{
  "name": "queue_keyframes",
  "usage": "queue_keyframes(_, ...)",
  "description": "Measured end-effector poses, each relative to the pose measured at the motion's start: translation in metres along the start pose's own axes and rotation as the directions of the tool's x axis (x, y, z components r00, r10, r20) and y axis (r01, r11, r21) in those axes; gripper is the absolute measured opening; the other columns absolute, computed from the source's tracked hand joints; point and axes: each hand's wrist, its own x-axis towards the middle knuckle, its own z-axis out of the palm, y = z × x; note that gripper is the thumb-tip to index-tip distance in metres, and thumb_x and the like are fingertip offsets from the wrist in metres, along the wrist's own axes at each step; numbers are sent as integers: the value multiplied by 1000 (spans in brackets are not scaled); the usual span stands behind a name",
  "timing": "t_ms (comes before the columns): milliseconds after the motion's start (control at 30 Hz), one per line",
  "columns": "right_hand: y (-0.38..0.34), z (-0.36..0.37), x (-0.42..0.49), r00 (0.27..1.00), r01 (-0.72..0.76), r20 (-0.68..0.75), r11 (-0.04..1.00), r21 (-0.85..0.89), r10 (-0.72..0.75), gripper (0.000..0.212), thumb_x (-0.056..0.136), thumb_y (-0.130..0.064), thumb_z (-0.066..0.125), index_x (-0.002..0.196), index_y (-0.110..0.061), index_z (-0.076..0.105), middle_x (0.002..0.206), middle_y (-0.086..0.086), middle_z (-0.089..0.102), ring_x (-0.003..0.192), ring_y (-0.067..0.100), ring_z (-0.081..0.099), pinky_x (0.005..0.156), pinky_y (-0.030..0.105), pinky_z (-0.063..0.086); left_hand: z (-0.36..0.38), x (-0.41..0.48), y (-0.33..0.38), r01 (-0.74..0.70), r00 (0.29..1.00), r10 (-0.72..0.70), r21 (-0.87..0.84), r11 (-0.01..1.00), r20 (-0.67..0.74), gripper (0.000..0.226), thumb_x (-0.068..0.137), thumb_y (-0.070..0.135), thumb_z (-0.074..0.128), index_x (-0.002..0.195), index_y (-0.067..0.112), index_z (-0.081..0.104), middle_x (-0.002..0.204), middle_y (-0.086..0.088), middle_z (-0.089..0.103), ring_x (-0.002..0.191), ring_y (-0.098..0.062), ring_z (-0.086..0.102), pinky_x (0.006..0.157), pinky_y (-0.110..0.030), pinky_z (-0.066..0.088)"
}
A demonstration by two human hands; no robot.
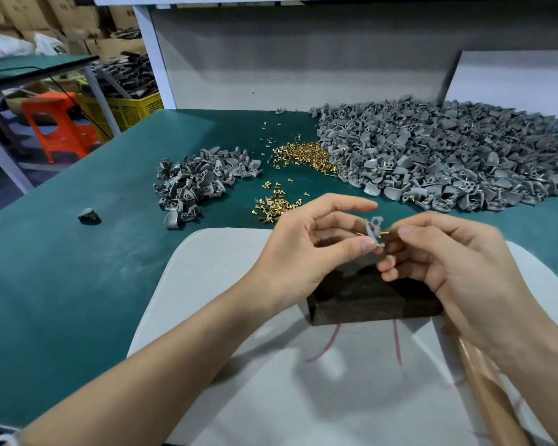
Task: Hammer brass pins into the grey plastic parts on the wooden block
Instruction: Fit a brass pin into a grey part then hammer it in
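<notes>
Forearms, two, bare, enter from the bottom edge over a white board (223, 284) that lies on a green table mat (78, 284).

Items, left to right:
- Orange plastic stool (57, 123) and yellow crate (126, 111), on the floor beyond the table's far left corner.
- Lone grey part (89, 215), on the mat, well apart from the rest.
- Small pile of grey parts (200, 181), left of centre.
- Loose brass pins (300, 154), a dense heap between the two grey piles; a thinner scatter lies nearer, just beyond the left fingers.
- Left hand (306, 249): thumb and a finger behind it pinch the lower edge of one grey plastic part (375, 231); the index finger is straight above it.
- The grey plastic part is held upright in the air above the wooden block (368, 300), clear of it; one brass pin (384, 233) sticks out of its right side.
- The wooden block is dark, sits on the board and is partly hidden by both hands.
- Right hand (458, 278): fingers curled, tips against the part's lower right edge; thumb near the pin, contact not clear.
- Large heap of grey parts (448, 162), far right, brass showing in many.
- Pale wooden handle (484, 391), under the right wrist; its head is out of view.
</notes>
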Motion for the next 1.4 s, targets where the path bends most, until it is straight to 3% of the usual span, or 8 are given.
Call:
queue_keyframes(533,-2,5,-1,999,-8,-45,997,-79,4,9,64,-16,67,63,-8,73,58,12,63,48,19,61,46,20,50,3,-1,0,-13,1000,13,47,999,-3,31,76,-7,70,99,13,65,85,3,66,76,-1,63,80,-15,50)
queue_keyframes(733,2,7,-1,992,41,-113,988,-151,-58,22,80,1,65,60,-9,69,52,12,63,43,16,60,44,18,49,4,-2,-2,-1,1000,2,54,999,-17,30,76,-8,70,94,16,66,81,10,67,74,-1,63,77,-15,51)
queue_keyframes(900,-6,4,-1,992,43,-108,984,-174,-62,19,81,-6,66,62,-8,69,54,9,63,45,16,60,45,19,49,4,-2,-3,-6,1000,7,58,998,-17,29,79,-8,68,94,16,63,89,3,67,78,-2,63,82,-15,50)
queue_keyframes(967,-13,-11,4,954,102,-216,903,-416,-207,19,82,-14,68,64,-10,67,50,3,61,42,11,57,44,18,47,3,0,-3,1,1000,1,73,997,-25,29,80,-9,67,91,17,61,95,-4,69,83,-6,64,83,-16,49)
queue_keyframes(1033,-17,-34,13,903,-1,-282,654,-757,-325,19,83,-25,68,66,-16,63,47,-1,60,48,14,61,52,24,48,0,1,-5,19,999,-15,97,995,-36,27,80,-9,66,87,16,59,98,-6,70,84,-8,66,81,-16,49)
queue_keyframes(1167,-2,-53,22,931,-363,-366,190,-912,24,31,82,-47,65,72,-18,58,71,9,66,82,31,62,62,30,39,-3,2,-11,56,997,-45,166,985,-66,18,82,-6,65,85,11,61,96,-1,72,90,-8,69,83,-18,51)
queue_keyframes(1267,9,-45,25,925,-378,-379,136,-916,18,37,85,-41,62,61,-12,60,67,13,64,78,35,61,61,30,39,-6,4,-15,60,996,-42,246,967,-74,15,81,0,67,81,14,64,92,4,73,91,-6,67,89,-23,51)
queue_keyframes(1400,3,-40,32,871,-491,-481,217,-844,98,39,81,-36,63,55,-8,55,60,12,60,64,29,57,56,27,40,-7,6,-21,158,987,-146,249,955,-63,14,82,4,67,77,17,62,101,3,71,101,-10,63,97,-36,46)
